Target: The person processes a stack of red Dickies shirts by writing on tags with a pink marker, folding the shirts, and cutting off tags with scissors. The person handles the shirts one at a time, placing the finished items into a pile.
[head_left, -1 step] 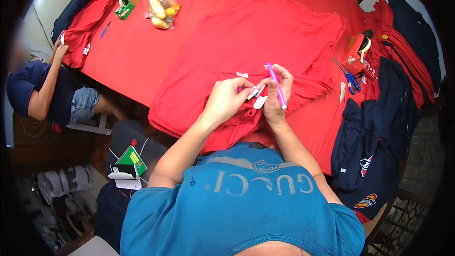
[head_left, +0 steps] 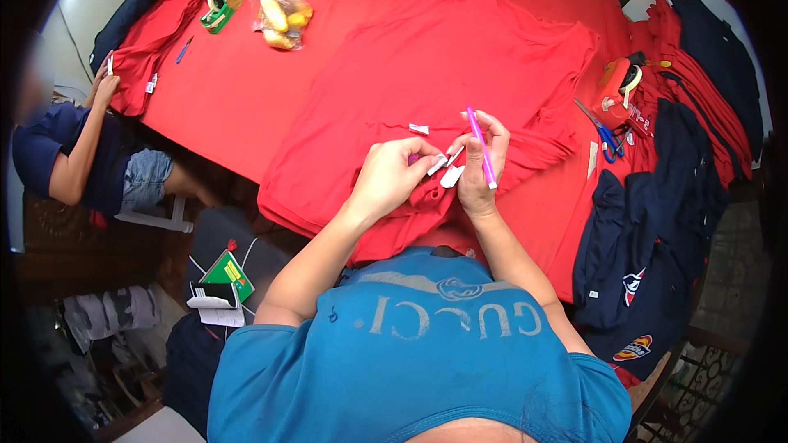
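A red shirt (head_left: 443, 57) lies spread in front of me, its near edge bunched up under my hands. My left hand (head_left: 390, 176) pinches a small white label (head_left: 438, 165) on the bunched cloth between thumb and fingers. Close on its right, my right hand (head_left: 480, 166) holds a pink pen (head_left: 481, 146) upright between thumb and fingers. Its fingertips are at the white label pieces; another folded white label (head_left: 451, 176) hangs just below them. One more white tag (head_left: 419, 129) lies on the cloth beyond my hands.
On the red-covered table (head_left: 238, 98) lie a bag of yellow food (head_left: 281, 19) and a green tape dispenser (head_left: 218, 10). Blue-handled scissors (head_left: 610, 141), a red tape dispenser (head_left: 617, 90) and navy garments (head_left: 648, 238) are on the right. A seated co-worker (head_left: 74, 148) handles red cloth at left.
The white label pieces between my hands have shifted and turned slightly. My right hand and the pen have moved very slightly to the right.
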A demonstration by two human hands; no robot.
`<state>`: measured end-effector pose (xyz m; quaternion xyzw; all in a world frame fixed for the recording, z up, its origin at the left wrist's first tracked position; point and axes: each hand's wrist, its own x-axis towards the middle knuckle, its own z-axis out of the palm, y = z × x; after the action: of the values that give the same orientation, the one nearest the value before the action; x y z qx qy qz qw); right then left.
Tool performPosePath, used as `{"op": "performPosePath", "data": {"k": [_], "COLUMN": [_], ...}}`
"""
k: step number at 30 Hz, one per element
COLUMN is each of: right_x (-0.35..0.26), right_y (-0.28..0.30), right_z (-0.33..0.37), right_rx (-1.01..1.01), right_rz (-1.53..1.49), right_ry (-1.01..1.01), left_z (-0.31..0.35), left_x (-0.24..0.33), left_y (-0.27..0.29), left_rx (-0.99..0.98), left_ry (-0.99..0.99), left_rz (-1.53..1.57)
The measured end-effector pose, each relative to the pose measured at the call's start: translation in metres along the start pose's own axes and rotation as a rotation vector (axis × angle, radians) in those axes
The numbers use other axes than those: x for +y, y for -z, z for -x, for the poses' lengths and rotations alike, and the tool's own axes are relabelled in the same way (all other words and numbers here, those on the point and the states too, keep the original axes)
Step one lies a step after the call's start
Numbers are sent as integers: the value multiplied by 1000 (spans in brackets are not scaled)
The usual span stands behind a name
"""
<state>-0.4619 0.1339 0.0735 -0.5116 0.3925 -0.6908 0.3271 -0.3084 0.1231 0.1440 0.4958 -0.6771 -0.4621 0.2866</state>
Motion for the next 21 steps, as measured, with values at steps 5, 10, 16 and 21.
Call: {"op": "performPosePath", "data": {"k": [5, 10, 16, 21], "right_x": [-16, -35, -42, -52], "right_y": [-2, 18, 20, 20], "right_z": [21, 38, 35, 34], "right_rx": [-62, -53, -54, -63], "right_rz": [-109, 18, 162, 204], "right_ry": [-61, -170, -168, -287], "left_z": [30, -1, -46, -7], "left_x": [16, -23, -64, -29], "left_y": [-7, 6, -12, -10], "left_rx": [-120, 266, 104, -29], "left_ry": [12, -375, -252, 21], "left_rz": [66, -315, -583, -71]}}
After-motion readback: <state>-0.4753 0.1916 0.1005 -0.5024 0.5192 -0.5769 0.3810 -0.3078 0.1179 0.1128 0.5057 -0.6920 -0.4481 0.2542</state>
